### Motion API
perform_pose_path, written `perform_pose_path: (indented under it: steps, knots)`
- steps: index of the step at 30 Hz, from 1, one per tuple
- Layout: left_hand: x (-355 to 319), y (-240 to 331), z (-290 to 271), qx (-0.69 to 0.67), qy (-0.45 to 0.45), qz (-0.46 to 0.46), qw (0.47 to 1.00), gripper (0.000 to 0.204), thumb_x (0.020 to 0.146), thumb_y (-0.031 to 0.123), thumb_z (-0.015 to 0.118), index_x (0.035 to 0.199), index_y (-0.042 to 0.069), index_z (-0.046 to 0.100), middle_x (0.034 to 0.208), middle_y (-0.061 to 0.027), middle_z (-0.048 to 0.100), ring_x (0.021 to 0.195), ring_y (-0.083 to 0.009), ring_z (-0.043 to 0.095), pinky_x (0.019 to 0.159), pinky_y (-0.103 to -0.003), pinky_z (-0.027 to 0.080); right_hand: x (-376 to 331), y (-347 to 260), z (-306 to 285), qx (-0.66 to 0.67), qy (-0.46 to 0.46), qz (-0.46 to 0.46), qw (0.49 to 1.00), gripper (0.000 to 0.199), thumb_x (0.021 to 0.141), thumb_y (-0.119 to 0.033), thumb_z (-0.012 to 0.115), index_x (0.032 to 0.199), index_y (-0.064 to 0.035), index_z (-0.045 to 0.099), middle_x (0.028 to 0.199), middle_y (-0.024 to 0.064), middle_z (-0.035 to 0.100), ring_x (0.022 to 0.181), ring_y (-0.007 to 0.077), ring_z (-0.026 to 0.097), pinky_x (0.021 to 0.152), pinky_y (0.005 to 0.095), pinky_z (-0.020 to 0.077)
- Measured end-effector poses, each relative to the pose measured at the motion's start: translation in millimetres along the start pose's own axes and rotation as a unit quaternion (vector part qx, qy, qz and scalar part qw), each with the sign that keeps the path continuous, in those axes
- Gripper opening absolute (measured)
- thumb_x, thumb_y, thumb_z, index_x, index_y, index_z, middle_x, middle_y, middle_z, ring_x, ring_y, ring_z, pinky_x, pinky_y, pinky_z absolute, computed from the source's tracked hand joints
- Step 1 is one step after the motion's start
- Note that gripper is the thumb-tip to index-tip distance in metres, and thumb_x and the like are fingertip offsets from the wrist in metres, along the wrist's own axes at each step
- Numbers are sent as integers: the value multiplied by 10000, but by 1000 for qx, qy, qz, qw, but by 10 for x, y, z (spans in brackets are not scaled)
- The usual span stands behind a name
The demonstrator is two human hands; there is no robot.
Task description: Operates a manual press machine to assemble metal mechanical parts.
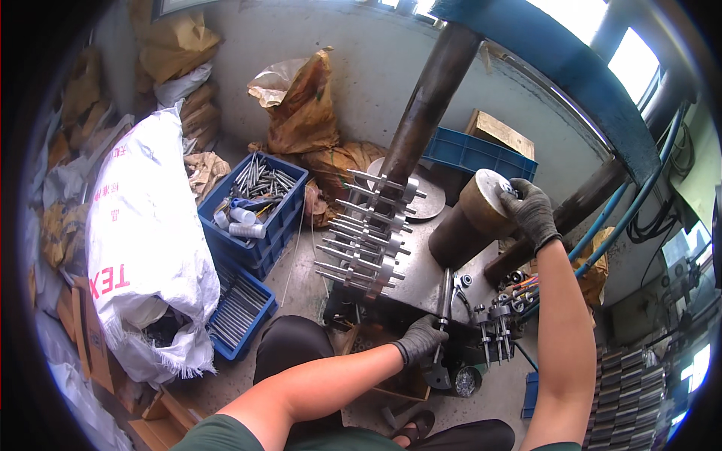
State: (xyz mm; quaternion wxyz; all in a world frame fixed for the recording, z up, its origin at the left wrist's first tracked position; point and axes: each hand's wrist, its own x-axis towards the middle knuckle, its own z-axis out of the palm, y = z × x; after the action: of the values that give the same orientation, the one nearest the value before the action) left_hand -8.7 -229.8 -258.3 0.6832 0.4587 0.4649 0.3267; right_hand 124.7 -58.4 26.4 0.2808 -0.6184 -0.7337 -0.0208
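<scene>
Left hand (420, 340) closed on lever (445, 301); right hand (531, 210) pressing small part onto cylinder (470, 222). Risk: fingers pinched if lever moves early; pin rack (368, 233) just beyond grip.

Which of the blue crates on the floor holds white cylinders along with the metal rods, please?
The upper, deeper blue crate beside the white sack; the flat one below holds only rods.

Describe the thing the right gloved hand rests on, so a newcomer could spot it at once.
Start at the grey metal press table under the blue frame. On its right side lies a thick brown cylinder, tilted, its flat pale end face under the right hand. It is far fatter than the thin pinned parts stacked left.
</scene>
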Motion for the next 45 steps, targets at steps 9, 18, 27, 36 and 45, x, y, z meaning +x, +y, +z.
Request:
perform_pose_path:
  steps: [9, 18, 27, 36, 45]
  knots:
    - [28, 8, -175, -1, -67, 28, 997, 399, 803, 111, 766, 1157, -30, 648, 969, -128, 709, 841, -224, 696, 761, -371, 584, -1133, 67, -763, -153, 27, -199, 968, 197, 877, -195, 725, 808, -34, 633, 826, 165, 656, 834, 366, 658, 785, 482, 525]
    - [-248, 152, -163, 46, -74, 122, 989, 457, 853, 67, 772, 1274, -27, 621, 1106, -109, 695, 988, -194, 671, 917, -344, 564, -3121, 397, -2012, -260, -161, -80, 949, 196, 833, -255, 762, 786, -79, 691, 785, 139, 674, 781, 347, 655, 749, 459, 503]
    - [-599, 755, -179, 107, 0, 269, 957, 475, 943, -81, 628, 1387, 55, 523, 1030, -21, 621, 984, -117, 650, 895, -294, 579, -3900, 853, -2098, -189, -48, -21, 981, 74, 802, -173, 736, 805, -104, 709, 805, 122, 681, 820, 351, 650, 798, 475, 473]
    - [-53, 2461, -159, 57, 4, 547, 835, 431, 972, -74, 593, 1357, 27, 430, 979, -42, 530, 937, -188, 646, 827, -320, 588, -2822, 992, -2209, -219, 212, -76, 949, 326, 836, -358, 778, 884, -48, 690, 844, 178, 652, 817, 369, 623, 758, 469, 479]
    - [963, 3423, -94, 16, 102, 492, 865, 339, 931, -151, 542, 1167, 83, 478, 956, -44, 519, 839, -172, 626, 818, -356, 627, -2258, 1300, -2130, -194, 170, 93, 962, 358, 903, -311, 703, 1086, -3, 719, 992, 244, 695, 1036, 404, 678, 892, 486, 555]
